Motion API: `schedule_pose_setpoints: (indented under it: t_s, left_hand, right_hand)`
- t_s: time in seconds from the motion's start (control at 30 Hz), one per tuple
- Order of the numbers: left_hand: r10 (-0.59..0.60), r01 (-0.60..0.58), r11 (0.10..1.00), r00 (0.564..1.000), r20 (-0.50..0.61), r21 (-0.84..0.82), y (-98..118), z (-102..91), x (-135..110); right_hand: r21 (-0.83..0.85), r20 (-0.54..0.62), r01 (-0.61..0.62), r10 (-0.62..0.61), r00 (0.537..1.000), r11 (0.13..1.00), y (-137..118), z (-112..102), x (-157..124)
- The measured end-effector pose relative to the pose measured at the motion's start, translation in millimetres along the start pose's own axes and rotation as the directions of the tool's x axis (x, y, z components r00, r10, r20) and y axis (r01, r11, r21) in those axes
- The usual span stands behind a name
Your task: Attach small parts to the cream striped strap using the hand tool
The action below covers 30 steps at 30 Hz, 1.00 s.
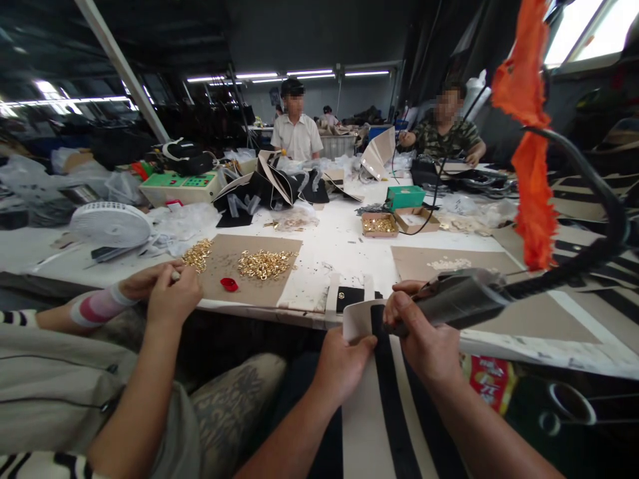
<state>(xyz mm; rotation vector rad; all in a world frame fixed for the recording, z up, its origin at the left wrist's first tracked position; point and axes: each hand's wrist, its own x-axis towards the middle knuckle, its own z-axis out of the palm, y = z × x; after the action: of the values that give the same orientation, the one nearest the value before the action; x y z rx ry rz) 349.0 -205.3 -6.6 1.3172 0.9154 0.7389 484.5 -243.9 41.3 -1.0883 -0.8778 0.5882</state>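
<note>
While the L hand (345,364) is pinching the beige-and-black panel (360,412) near its top end, prob. to steady it, the R hand (426,340) is curling round a dark tool (456,304), bringing its nose close to the stripe; contact can't tell. The panel's lower part is lying this side of the table edge (299,317); bare white tabletop (324,229) is leaving room ahead, w/ a co-worker's forearm (157,352) narrowing the L side.

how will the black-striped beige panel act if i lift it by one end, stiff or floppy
The black-striped beige panel is probably bendy but not limp: its free end stands up past the left hand rather than drooping. It looks thin at that end, so it is likely light for its size.
</note>
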Motion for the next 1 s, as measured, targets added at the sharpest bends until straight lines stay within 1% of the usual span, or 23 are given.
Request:
schedule_pose_setpoints:
  t_s: [0.07, 0.2, 0.27, 0.3, 0.37, 0.43, 0.5, 0.57, 0.67, 0.7, 0.77, 0.83, 0.87, 0.9, 0.93, 0.97, 1.0]
  left_hand:
    - [0.015, -0.015, 1.000, 1.000, 0.003, -0.002, -1, 0.7, 0]
    - [0.033, -0.033, 0.999, 0.999, 0.026, 0.016, -2, 4.1, -2]
    - [0.034, -0.034, 0.999, 0.999, 0.020, 0.018, -2, 5.7, -3]
    - [0.032, -0.032, 0.999, 0.999, 0.008, 0.016, -2, 6.2, -3]
    - [0.025, -0.025, 1.000, 1.000, -0.012, 0.007, -1, 6.5, -2]
    - [0.029, -0.030, 1.000, 0.999, -0.024, -0.008, -2, 5.6, -1]
    - [0.038, -0.039, 0.999, 0.999, -0.034, -0.009, -4, 4.0, 1]
    - [0.030, -0.030, 1.000, 0.999, -0.044, 0.010, -10, 2.2, 2]
    - [-0.008, 0.010, 0.999, 0.999, -0.052, 0.037, -19, -0.6, 2]
    - [-0.016, 0.019, 0.999, 0.998, -0.059, 0.045, -22, -1.7, 2]
    - [-0.018, 0.023, 0.998, 0.997, -0.080, 0.067, -25, -3.7, 1]
    - [-0.007, 0.013, 0.998, 0.996, -0.090, 0.067, -25, -5.4, 2]
    - [0.000, 0.004, 0.999, 0.996, -0.090, 0.053, -24, -6.0, 2]
    - [0.006, -0.003, 0.999, 0.996, -0.086, 0.036, -23, -6.3, 2]
    - [0.011, -0.009, 1.000, 0.996, -0.085, 0.018, -23, -6.3, 3]
    - [0.014, -0.014, 1.000, 0.996, -0.083, 0.006, -23, -6.1, 3]
    - [0.015, -0.015, 1.000, 0.997, -0.080, -0.001, -23, -5.7, 3]
  right_hand:
    - [-0.032, 0.028, -0.004, 0.005, 1.000, 0.999, -3, 1, 0]
    - [-0.195, 0.083, 0.014, 0.002, 0.997, 0.981, -3, 0, -3]
    - [-0.196, 0.088, -0.007, 0.025, 0.996, 0.980, 3, 0, -3]
    - [-0.157, 0.080, -0.033, 0.046, 0.996, 0.987, 7, 0, -3]
    - [0.004, 0.024, -0.069, 0.069, 0.997, 0.998, 12, 2, 1]
    - [0.210, -0.083, -0.044, 0.063, 0.995, 0.977, 13, 3, 6]
    - [0.360, -0.182, 0.005, 0.065, 0.981, 0.933, 5, 3, 12]
    - [0.434, -0.184, 0.007, 0.081, 0.980, 0.901, -8, 1, 16]
    - [0.435, -0.109, 0.004, 0.048, 0.993, 0.900, -28, -10, 18]
    - [0.402, -0.106, 0.014, 0.032, 0.994, 0.915, -31, -15, 17]
    - [0.281, -0.155, 0.032, 0.012, 0.988, 0.959, -30, -33, 14]
    - [0.065, -0.243, -0.015, 0.030, 0.969, 0.998, -20, -57, 9]
    - [-0.070, -0.286, -0.078, 0.055, 0.957, 0.994, -12, -71, 5]
    - [-0.206, -0.330, -0.163, 0.089, 0.940, 0.965, -3, -86, 2]
    - [-0.322, -0.366, -0.260, 0.134, 0.921, 0.910, 6, -102, -2]
    - [-0.414, -0.397, -0.347, 0.176, 0.901, 0.842, 16, -117, -5]
    - [-0.494, -0.421, -0.399, 0.188, 0.887, 0.773, 26, -131, -8]
